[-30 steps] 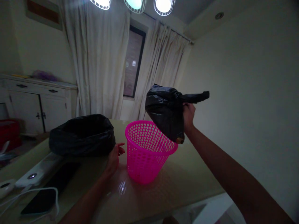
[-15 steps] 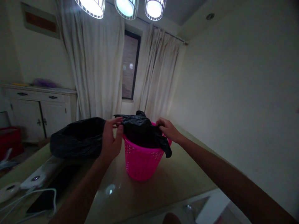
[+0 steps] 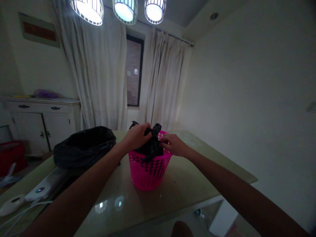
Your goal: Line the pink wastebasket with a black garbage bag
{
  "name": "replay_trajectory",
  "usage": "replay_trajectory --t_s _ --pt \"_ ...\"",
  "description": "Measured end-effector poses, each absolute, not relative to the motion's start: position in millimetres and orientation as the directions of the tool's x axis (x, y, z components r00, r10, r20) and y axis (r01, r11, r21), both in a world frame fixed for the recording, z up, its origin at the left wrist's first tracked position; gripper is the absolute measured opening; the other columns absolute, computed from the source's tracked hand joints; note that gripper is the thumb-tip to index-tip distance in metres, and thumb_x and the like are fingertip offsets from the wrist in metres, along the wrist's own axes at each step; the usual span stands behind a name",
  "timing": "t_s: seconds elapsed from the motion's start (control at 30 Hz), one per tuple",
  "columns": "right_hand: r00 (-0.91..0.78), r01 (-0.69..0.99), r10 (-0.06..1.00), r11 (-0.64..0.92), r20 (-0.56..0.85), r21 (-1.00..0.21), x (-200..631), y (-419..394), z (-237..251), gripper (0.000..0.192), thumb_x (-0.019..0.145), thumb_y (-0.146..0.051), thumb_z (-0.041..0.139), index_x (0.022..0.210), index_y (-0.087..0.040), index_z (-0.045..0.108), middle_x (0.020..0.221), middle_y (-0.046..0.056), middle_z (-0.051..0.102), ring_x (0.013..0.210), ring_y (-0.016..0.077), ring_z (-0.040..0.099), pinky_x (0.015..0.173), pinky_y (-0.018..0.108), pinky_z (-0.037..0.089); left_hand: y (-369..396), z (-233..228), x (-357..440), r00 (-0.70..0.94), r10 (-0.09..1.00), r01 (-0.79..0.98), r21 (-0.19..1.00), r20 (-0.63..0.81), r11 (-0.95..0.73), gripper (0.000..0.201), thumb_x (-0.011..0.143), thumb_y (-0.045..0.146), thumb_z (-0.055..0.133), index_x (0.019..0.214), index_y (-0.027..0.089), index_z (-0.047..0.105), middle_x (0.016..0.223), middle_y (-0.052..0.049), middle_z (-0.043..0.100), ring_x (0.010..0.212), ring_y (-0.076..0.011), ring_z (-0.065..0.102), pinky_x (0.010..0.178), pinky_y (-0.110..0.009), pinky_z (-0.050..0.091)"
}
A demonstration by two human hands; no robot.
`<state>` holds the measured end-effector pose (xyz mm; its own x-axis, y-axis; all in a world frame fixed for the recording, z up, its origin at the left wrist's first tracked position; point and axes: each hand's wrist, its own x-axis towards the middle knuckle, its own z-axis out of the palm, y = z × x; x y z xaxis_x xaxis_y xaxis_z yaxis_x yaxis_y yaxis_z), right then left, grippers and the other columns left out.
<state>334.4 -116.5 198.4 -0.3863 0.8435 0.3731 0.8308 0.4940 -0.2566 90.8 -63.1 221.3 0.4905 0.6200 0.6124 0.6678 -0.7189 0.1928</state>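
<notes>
A pink plastic basket [image 3: 148, 172] with a perforated wall stands upright on the table. Bunched inside its mouth is a black plastic bag [image 3: 151, 148], some of it poking above the rim. My left hand [image 3: 138, 135] reaches over the basket from the left, its fingers closed on the gathered bag. At the right side of the rim, my right hand [image 3: 171, 144] has its fingers curled and pinched against the bag. The fingertips of both hands are partly hidden by the black plastic.
Left of the basket, another black bag [image 3: 84, 148] sits with its mouth wide. A white power strip [image 3: 46, 186] and a white cable [image 3: 24, 212] lie at the table's [image 3: 197, 184] left. Behind are a white cabinet [image 3: 41, 125] and curtains [image 3: 103, 82].
The bag has been drawn off the basket's rim and gathered inward. My left hand has moved right over the basket and closed on it; my right hand has shifted slightly left and down.
</notes>
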Motion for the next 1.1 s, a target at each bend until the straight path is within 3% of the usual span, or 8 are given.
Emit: replay_trajectory --t_s 0.13,0.27,0.4,0.5,0.7,0.9,1.0,1.1 --pt "-0.302 0.902 0.878 0.389 0.371 -0.188 339.7 -122.5 203.9 0.015 0.088 -0.015 0.069 0.073 -0.016 0.072 0.071 0.002 0.061 0.07 0.0151 0.052 0.067 0.029 0.03 -54.7 219.0 76.5 0.412 0.637 0.713 0.204 0.652 -0.67 0.026 0.089 0.032 0.061 0.11 0.021 0.071 0.096 -0.013 0.078 0.093 -0.037 0.074 0.083 -0.045 0.053" --pt "-0.238 0.917 0.876 0.345 0.419 -0.202 329.4 -124.3 205.0 0.008 0.083 -0.017 0.069 0.077 -0.016 0.074 0.078 0.004 0.063 0.073 0.0161 0.054 0.069 0.028 0.034 -53.2 216.8 83.6 0.583 0.569 0.466 0.335 0.58 -0.819 0.05 0.087 0.026 0.058 0.136 0.022 0.067 0.117 -0.012 0.08 0.105 -0.0308 0.075 0.092 -0.041 0.055" --pt "-0.244 0.924 0.874 0.341 0.42 -0.174 326.4 -128.1 205.3 0.009 0.082 -0.018 0.067 0.076 -0.017 0.074 0.08 0.005 0.065 0.075 0.0172 0.055 0.068 0.029 0.034 -50.8 220.7 89.8 0.633 0.555 0.548 0.193 0.54 -0.814 0.019 0.089 0.042 0.07 0.093 0.026 0.079 0.096 -0.012 0.08 0.095 -0.0337 0.074 0.091 -0.044 0.054" --pt "-0.198 0.952 0.935 0.255 0.295 -0.167 337.1 -131.3 208.1 0.011 0.079 -0.014 0.067 0.071 -0.017 0.073 0.074 0.004 0.064 0.07 0.0171 0.054 0.065 0.03 0.032 -46.9 227.4 81.1 0.567 0.562 0.629 0.124 0.602 -0.767 0.023 0.093 0.041 0.066 0.081 0.024 0.075 0.091 -0.012 0.075 0.093 -0.034 0.071 0.092 -0.046 0.052" --pt "-0.283 0.726 0.866 0.475 0.413 -0.498 324.1 -131.1 211.5 0.025 0.097 -0.028 0.059 0.11 -0.019 0.079 0.1 0.006 0.078 0.088 0.0191 0.066 0.076 0.029 0.043 -65.5 236.3 95.3 0.382 0.567 0.592 0.278 0.73 -0.756 0.028 0.102 0.046 0.055 0.095 0.022 0.069 0.09 -0.008 0.072 0.089 -0.0285 0.069 0.084 -0.039 0.051" --pt "-0.116 0.935 0.857 0.266 0.502 -0.237 331.0 -130.7 210.2 0.024 0.09 -0.025 0.065 0.068 -0.018 0.062 0.066 0.001 0.058 0.064 0.0141 0.047 0.064 0.032 0.025 -59.3 238.1 85.0 0.188 0.632 0.603 0.42 0.752 -0.678 0.023 0.101 0.042 0.056 0.103 0.022 0.067 0.089 -0.009 0.073 0.091 -0.0318 0.071 0.084 -0.041 0.05" --pt "0.047 0.918 0.845 0.174 0.533 -0.356 345.9 -131.2 209.7 0.017 0.085 -0.024 0.064 0.07 -0.019 0.06 0.068 0.001 0.059 0.065 0.0152 0.05 0.064 0.031 0.028 -48.6 235.0 69.4 0.136 0.714 0.513 0.568 0.687 -0.644 0.027 0.095 0.04 0.059 0.112 0.021 0.068 0.092 -0.008 0.074 0.089 -0.0294 0.07 0.084 -0.041 0.053" --pt "0.017 0.712 0.81 0.402 0.587 -0.575 343.2 -132.2 209.2 0.012 0.08 -0.022 0.057 0.086 -0.019 0.067 0.083 0.003 0.069 0.08 0.0186 0.063 0.072 0.03 0.045 -49.6 229.7 75.1 0.389 0.687 0.387 0.567 0.614 -0.727 0.037 0.091 0.047 0.064 0.116 0.021 0.071 0.097 -0.007 0.076 0.088 -0.0275 0.07 0.081 -0.039 0.054"
